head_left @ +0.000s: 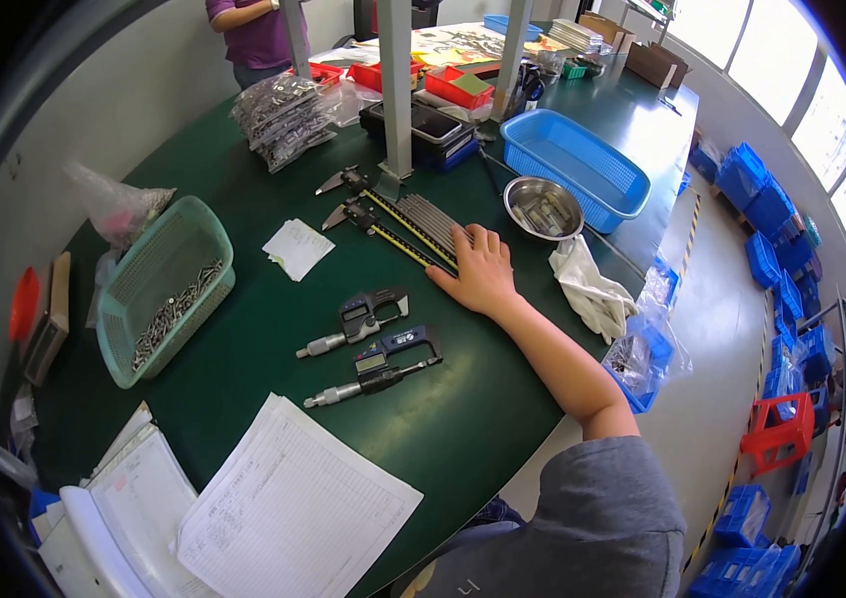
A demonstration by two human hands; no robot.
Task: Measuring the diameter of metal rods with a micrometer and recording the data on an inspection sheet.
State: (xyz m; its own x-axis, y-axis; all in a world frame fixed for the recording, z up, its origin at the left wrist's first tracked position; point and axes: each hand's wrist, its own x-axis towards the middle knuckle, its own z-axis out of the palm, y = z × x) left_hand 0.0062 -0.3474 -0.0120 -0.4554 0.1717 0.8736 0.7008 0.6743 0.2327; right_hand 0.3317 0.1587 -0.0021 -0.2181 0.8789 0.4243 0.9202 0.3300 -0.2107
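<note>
My right hand [483,271] lies flat, palm down, on the green table [244,189], holding nothing. Its fingertips rest on the near end of a row of thin metal rods [431,219]. Two digital calipers [378,212] lie just left of the rods. Nearer to me, left of the hand, lie two digital micrometers [358,319] [383,367]. A steel bowl [543,207] with small metal parts stands beyond the hand to the right. My left hand is out of the picture.
A teal basket [169,289] of metal parts stands at the left and a blue basket [582,164] behind the bowl. White gloves [592,289] lie at the table's right edge, paper forms [293,508] near me. A person in purple [254,30] stands at the far end.
</note>
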